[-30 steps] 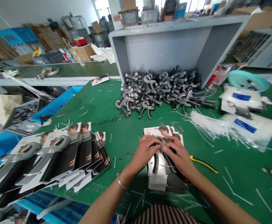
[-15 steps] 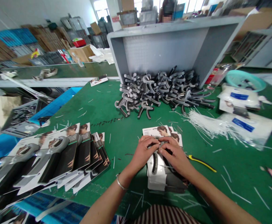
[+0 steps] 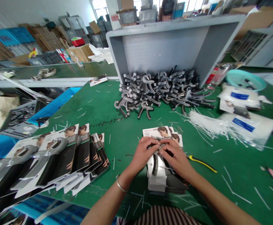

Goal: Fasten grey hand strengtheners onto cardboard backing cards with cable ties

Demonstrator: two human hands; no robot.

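My left hand [image 3: 144, 153] and my right hand [image 3: 176, 157] meet over a stack of printed packaging cards [image 3: 157, 185]. Both are closed, with thumbs and fingertips pinched together at the head of a grey and black hand grip exerciser [image 3: 154, 165] lying on the top card. One curved handle shows below my left fingers; the rest is mostly covered by my right hand. A thin whitish strand crosses near the handle, but what exactly the fingertips pinch is hidden. Just right of my right hand lies a yellow and black handled tool [image 3: 203, 162], its head partly hidden.
Behind my hands, a grey crate [image 3: 164, 50] on its side spills many hand grip exercisers [image 3: 145, 109]. White cable ties [image 3: 206, 126] and plastic bags [image 3: 251, 128] lie right. Cards bearing exercisers [image 3: 58, 156] overlap at left. A turquoise basin [image 3: 235, 76] stands back right.
Both hands stay at the head of the exerciser with only slight finger movement. The whole view has shifted a little; nothing else has visibly moved.
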